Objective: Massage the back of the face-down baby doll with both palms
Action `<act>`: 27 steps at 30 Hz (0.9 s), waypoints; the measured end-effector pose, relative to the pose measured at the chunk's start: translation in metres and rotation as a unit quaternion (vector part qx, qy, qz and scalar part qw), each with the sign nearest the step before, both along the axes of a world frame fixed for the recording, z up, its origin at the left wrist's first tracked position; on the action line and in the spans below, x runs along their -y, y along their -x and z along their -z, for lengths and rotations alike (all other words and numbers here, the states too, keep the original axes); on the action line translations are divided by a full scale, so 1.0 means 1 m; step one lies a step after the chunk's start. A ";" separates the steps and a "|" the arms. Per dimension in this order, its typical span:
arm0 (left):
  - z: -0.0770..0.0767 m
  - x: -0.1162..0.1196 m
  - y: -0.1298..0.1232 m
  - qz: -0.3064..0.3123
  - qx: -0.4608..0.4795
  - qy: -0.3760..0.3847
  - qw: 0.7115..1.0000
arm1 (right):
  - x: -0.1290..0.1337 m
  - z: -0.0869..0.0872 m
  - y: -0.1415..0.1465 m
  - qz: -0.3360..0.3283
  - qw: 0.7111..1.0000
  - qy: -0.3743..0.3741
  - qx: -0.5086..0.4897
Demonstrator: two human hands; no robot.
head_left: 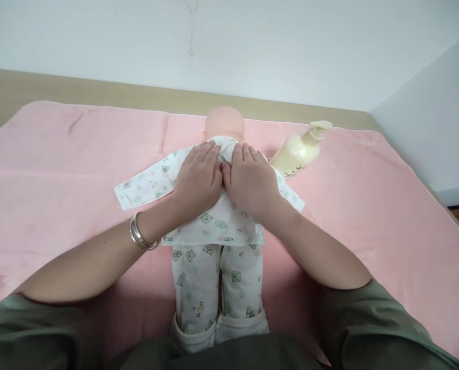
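A baby doll lies on a pink mat, its bald head toward the wall and no face showing. It wears a white printed top and matching trousers. My left hand rests flat on the left of the doll's upper back, fingers pointing toward its head. Beside it, my right hand lies flat on the right of the upper back. The two thumbs meet at the middle. Neither hand holds anything.
The pink mat covers most of the table, whose wooden edge runs along a white wall. A pale yellow pump bottle lies tilted just right of the doll's shoulder, near its sleeve.
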State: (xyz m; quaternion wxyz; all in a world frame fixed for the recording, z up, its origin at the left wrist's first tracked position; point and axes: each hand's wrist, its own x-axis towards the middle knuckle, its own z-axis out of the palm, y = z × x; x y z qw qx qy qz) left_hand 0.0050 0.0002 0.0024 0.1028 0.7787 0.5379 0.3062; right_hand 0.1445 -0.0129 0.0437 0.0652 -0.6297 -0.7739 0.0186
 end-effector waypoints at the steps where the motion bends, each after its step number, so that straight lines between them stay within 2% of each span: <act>1: 0.001 -0.006 0.003 -0.005 0.010 0.017 1.000 | 0.007 -0.001 0.002 -0.011 1.000 -0.010 0.013; 4: 0.003 -0.023 0.011 -0.021 0.044 0.050 0.998 | 0.019 0.001 0.006 -0.049 0.998 -0.038 0.018; 7: 0.002 -0.027 0.013 -0.027 0.049 0.050 0.997 | 0.011 0.003 0.003 -0.066 0.997 -0.027 -0.022; 11: -0.001 -0.007 0.003 -0.019 0.019 0.037 0.999 | -0.016 0.005 -0.005 -0.017 0.996 0.023 -0.086; 14: -0.001 0.009 -0.003 -0.003 0.010 0.014 1.000 | -0.026 0.005 -0.007 0.012 0.995 0.026 -0.093; 17: -0.001 0.010 -0.003 -0.003 0.024 0.020 1.000 | -0.018 0.003 -0.004 0.013 0.998 0.004 -0.064; 23: 0.002 -0.019 0.009 -0.044 0.067 0.058 0.995 | 0.014 -0.004 0.001 -0.052 0.998 -0.030 0.035; 27: 0.006 -0.020 0.008 -0.064 0.075 0.042 0.994 | 0.014 -0.005 0.001 -0.064 0.998 -0.018 0.021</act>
